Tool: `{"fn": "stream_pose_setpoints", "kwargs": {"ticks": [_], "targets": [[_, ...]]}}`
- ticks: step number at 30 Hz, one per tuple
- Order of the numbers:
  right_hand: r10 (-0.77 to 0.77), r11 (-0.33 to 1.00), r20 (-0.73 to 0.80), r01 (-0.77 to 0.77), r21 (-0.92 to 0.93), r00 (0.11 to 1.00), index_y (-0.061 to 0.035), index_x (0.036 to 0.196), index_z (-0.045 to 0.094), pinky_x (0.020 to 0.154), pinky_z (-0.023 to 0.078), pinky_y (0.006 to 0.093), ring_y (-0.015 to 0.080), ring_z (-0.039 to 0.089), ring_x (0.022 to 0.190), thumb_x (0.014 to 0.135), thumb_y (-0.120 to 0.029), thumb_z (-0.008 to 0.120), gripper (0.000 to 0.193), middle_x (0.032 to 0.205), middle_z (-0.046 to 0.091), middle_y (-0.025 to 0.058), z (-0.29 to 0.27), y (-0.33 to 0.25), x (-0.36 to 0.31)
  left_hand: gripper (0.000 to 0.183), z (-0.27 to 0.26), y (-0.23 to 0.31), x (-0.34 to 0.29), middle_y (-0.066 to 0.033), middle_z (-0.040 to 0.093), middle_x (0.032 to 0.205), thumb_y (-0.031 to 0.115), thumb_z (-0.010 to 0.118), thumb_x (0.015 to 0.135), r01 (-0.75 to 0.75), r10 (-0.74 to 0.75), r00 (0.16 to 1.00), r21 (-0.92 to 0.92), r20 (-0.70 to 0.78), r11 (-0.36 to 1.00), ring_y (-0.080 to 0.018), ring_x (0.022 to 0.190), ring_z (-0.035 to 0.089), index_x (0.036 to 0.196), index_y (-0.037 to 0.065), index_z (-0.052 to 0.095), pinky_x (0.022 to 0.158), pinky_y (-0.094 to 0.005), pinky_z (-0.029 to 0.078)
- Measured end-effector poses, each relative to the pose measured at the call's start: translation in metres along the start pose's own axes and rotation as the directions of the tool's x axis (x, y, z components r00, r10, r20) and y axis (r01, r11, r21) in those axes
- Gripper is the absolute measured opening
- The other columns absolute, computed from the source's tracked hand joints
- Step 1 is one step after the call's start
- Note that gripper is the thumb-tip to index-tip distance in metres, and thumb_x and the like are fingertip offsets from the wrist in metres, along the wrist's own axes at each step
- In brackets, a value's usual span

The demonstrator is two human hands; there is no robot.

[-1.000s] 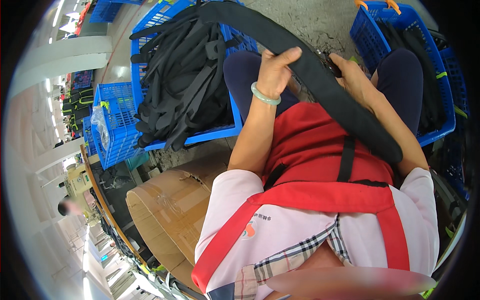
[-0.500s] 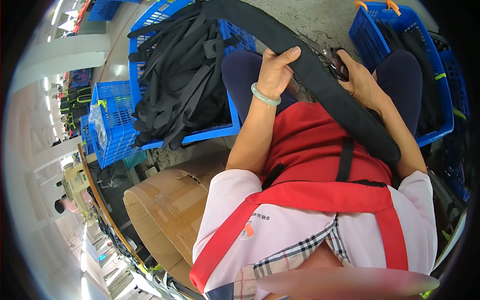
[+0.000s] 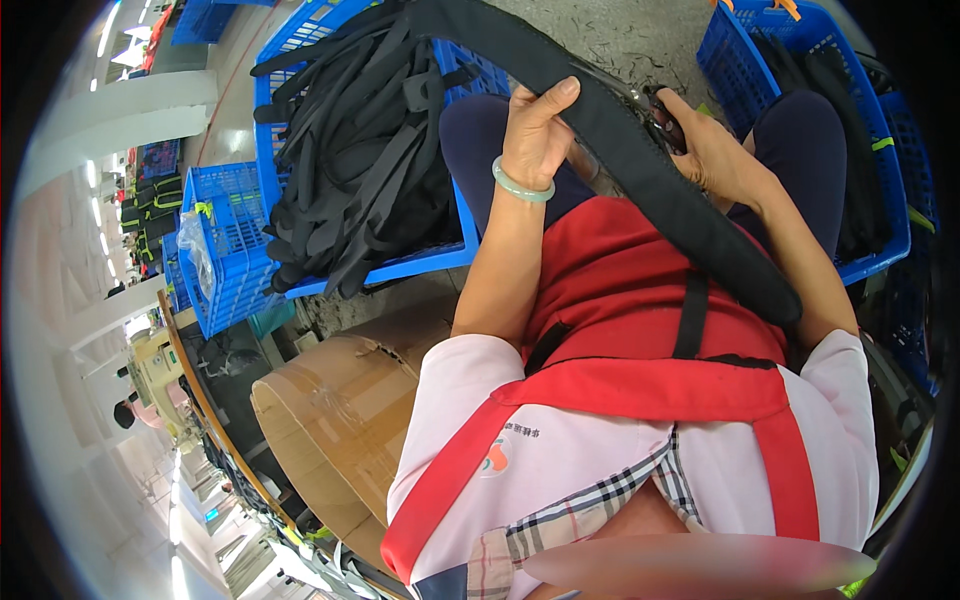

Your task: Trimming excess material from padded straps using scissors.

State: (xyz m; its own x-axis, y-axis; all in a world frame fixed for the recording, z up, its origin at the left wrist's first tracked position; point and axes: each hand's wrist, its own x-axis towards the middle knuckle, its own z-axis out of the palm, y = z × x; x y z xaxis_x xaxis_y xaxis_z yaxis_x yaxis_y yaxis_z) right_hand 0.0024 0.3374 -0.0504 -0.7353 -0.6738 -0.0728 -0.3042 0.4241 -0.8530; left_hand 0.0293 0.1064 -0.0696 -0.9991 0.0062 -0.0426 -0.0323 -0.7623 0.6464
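A long black padded strap (image 3: 640, 155) runs slantwise over my lap, from the strap pile at upper left down to my right forearm. My left hand (image 3: 533, 138), with a pale bangle at the wrist, is closed on its left edge, thumb on top. In my right hand (image 3: 718, 152) are scissors (image 3: 643, 100) with dark handles. Their blades point up and left, lying along the strap's right edge. Whether the blades touch the strap, I cannot tell. The fingers of my left hand are partly hidden beneath the strap.
A blue crate (image 3: 400, 262) heaped with black straps (image 3: 350, 165) stands by my left knee. Another blue crate (image 3: 885, 150) holding black pieces is beyond my right knee. A smaller blue crate (image 3: 235, 270) and a cardboard drum (image 3: 340, 395) are at left. Dark scraps litter the floor (image 3: 640, 35).
Both hands have shifted slightly up and to the left, and the middle of the strap with them. The scissors have moved the same way along its edge.
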Motion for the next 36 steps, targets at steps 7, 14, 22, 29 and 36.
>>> {"fn": "stream_pose_setpoints", "kwargs": {"ticks": [7, 14, 22, 29, 36], "targets": [[0.027, 0.997, 0.031, -0.025, -0.067, 0.999, -0.0027, 0.124, 0.037, 0.073, 0.044, 0.0432, 0.0381, 0.058, 0.085, 0.08, -0.034, 0.07, 0.063, 0.102, 0.06, 0.0211, -0.003, 0.002, -0.002, 0.016, 0.0, -0.001, -0.002, -0.003, 0.069, 0.095, -0.003, 0.067, 0.084, -0.014, 0.014, 1.0, -0.023, -0.004, 1.0, -0.0161, 0.09, 0.065, 0.095, 0.008, 0.068, 0.086, -0.033, 0.052], [-0.027, 1.0, 0.001, 0.027, 0.012, 1.0, 0.0, 0.115, 0.043, 0.071, 0.044, 0.0421, 0.0401, 0.054, 0.077, 0.082, -0.028, 0.068, 0.05, 0.087, 0.06, 0.0244, 0.001, 0.0, 0.0, 0.018, 0.0, -0.002, 0.0, -0.0031, 0.069, 0.091, -0.007, 0.067, 0.082, -0.008, 0.007, 1.0, 0.018, 0.029, 1.0, -0.0153, 0.083, 0.065, 0.094, 0.007, 0.068, 0.079, -0.0316, 0.054], [-0.004, 1.0, -0.054, 0.002, -0.03, 0.999, 0.0022, 0.106, 0.048, 0.07, 0.045, 0.0434, 0.0473, 0.056, 0.082, 0.085, -0.022, 0.065, 0.036, 0.082, 0.06, 0.0275, 0.004, -0.003, 0.005, 0.019, 0.002, -0.006, 0.0, -0.005, 0.069, 0.092, -0.008, 0.067, 0.082, -0.002, 0.001, 0.998, 0.011, 0.062, 1.0, -0.0162, 0.085, 0.067, 0.094, 0.006, 0.068, 0.078, -0.032, 0.055], [-0.054, 0.998, -0.026, 0.053, -0.028, 0.998, 0.0011, 0.112, 0.045, 0.072, 0.045, 0.0445, 0.0472, 0.057, 0.087, 0.084, -0.019, 0.066, 0.041, 0.088, 0.061, 0.0285, 0.004, 0.011, 0.009, 0.019, 0.004, -0.006, 0.0, -0.0053, 0.07, 0.092, -0.008, 0.067, 0.082, 0.002, -0.003, 0.999, 0.014, 0.052, 1.0, -0.0165, 0.083, 0.067, 0.094, 0.006, 0.069, 0.077, -0.0315, 0.055], [0.022, 1.0, 0.056, -0.023, 0.017, 0.998, -0.0008, 0.12, 0.04, 0.081, 0.044, 0.0428, 0.0435, 0.057, 0.097, 0.078, -0.026, 0.073, 0.06, 0.104, 0.06, 0.0264, -0.011, -0.004, 0.002, 0.019, 0.002, -0.005, -0.001, -0.005, 0.07, 0.092, -0.008, 0.067, 0.082, 0.002, -0.002, 1.0, 0.009, 0.031, 1.0, -0.0161, 0.084, 0.067, 0.095, 0.006, 0.068, 0.077, -0.0309, 0.055]]}}
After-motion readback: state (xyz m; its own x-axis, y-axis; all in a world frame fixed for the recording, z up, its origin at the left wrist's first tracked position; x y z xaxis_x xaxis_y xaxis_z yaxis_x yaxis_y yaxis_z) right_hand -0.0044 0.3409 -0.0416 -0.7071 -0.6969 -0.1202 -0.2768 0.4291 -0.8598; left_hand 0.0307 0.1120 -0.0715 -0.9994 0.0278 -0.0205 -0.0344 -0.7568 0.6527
